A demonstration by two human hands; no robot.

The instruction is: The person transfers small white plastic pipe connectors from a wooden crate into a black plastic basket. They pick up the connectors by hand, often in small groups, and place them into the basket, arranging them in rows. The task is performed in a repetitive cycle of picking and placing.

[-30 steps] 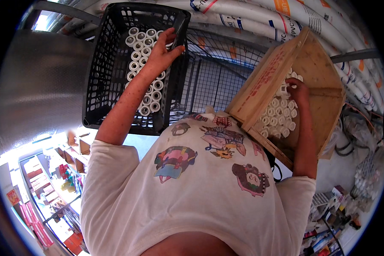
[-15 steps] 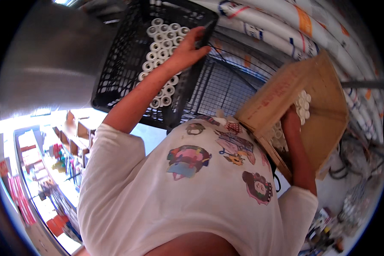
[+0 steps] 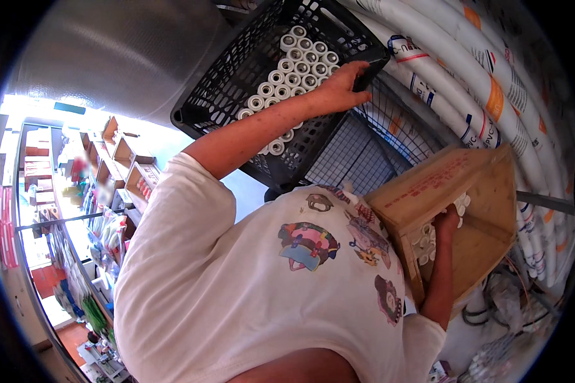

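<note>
We see the left hand (image 3: 340,89) gripping the rim of the black crate (image 3: 236,83), white rolls (image 3: 291,70) packed just beside it. Right hand (image 3: 446,223) reaches into the cardboard box (image 3: 485,210), touching more white rolls (image 3: 425,239); its grip we can't tell

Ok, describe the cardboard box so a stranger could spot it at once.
Start at the white pipes stacked along the right. Just below them, the right hand reaches into an open brown cardboard box holding small white rolls. Unlike the black plastic crate nearby, its walls are solid.
</note>
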